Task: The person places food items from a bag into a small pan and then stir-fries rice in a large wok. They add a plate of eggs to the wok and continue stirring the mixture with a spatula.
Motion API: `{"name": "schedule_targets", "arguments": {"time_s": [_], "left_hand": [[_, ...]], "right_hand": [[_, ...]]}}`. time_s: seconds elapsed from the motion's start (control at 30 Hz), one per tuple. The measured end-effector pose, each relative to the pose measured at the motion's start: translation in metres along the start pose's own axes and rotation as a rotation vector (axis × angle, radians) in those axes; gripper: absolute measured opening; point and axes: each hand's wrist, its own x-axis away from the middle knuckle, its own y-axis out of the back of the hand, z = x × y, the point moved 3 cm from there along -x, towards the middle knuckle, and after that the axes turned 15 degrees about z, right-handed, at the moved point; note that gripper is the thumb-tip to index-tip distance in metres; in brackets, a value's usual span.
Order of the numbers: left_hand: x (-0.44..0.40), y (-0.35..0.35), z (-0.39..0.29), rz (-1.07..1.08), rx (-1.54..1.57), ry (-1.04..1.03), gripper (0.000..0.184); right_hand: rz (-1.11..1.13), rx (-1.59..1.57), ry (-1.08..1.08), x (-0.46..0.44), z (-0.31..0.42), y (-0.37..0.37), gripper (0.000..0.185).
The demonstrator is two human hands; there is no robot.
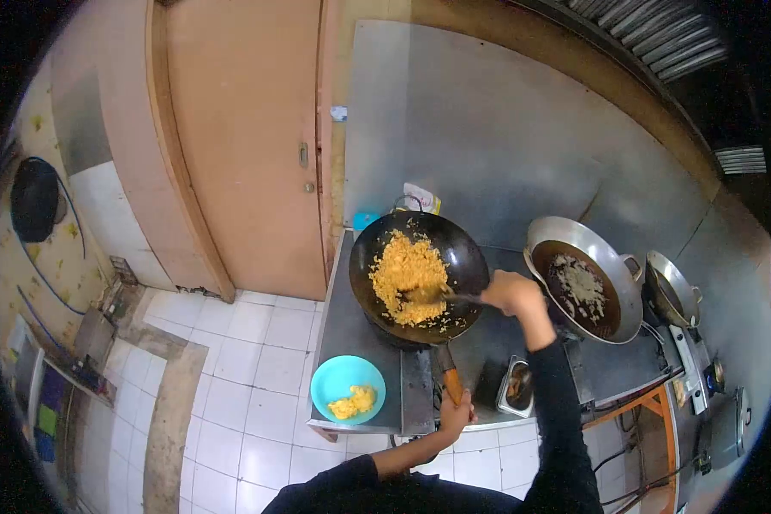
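Yellow-orange fried rice [407,265] lies heaped in a dark wok [467,257] on the stove counter. My left hand [457,413] is wrapped around the wok's wooden handle [451,379] at the front. Above the wok's right rim, my right hand [514,294] grips a spatula [461,298], whose far end dips into the rice; that end is partly hidden by grains. Left of the wok handle, a turquoise plate [325,381] holds a portion of scrambled egg [354,402].
A larger metal wok [550,230] with dark oil and pale foam stands to the right, with a smaller pan [672,278] beyond it. Near my right forearm sits a small metal container [516,385]. A metal sheet [488,128] backs the counter; a closed door [240,128] is at left.
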Motion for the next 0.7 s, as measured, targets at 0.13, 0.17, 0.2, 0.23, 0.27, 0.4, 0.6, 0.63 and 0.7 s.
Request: {"name": "schedule_targets", "arguments": {"time_s": [0.13, 0.17, 0.2, 0.23, 0.27, 0.4, 0.6, 0.63, 0.7], "left_hand": [[-0.01, -0.005, 0.011, -0.029, -0.002, -0.034, 0.026], [-0.007, -0.01, 0.009, -0.028, 0.004, -0.032, 0.026], [-0.002, -0.019, 0.003, -0.051, 0.02, -0.028, 0.025], [0.006, -0.026, -0.003, -0.074, 0.035, -0.022, 0.024], [0.013, -0.031, -0.011, -0.075, 0.037, -0.023, 0.024], [0.036, -0.042, -0.045, 0.006, 0.122, 0.0, 0.023], [0.036, -0.027, -0.042, 0.1, 0.118, 0.025, 0.02], [0.035, -0.024, -0.04, 0.093, 0.106, 0.046, 0.02], [0.028, -0.014, -0.03, 0.084, 0.108, 0.035, 0.021]], "right_hand": [[0.223, 0.227, -0.124, 0.001, -0.009, -0.02, 0.037], [0.072, 0.2, -0.064, -0.01, -0.011, -0.039, 0.04], [-0.003, 0.14, -0.121, -0.018, -0.005, -0.051, 0.038], [-0.079, 0.09, -0.117, -0.034, -0.006, -0.069, 0.036], [-0.155, 0.037, -0.112, -0.044, -0.008, -0.084, 0.034], [-0.267, 0.0, 0.052, -0.034, -0.016, -0.1, 0.03], [-0.817, 0.535, 0.286, 0.007, -0.03, -0.085, 0.053], [-0.81, 0.534, 0.288, 0.007, -0.035, -0.088, 0.053], [-0.8, 0.631, 0.288, 0.007, -0.045, -0.101, 0.058]]}}
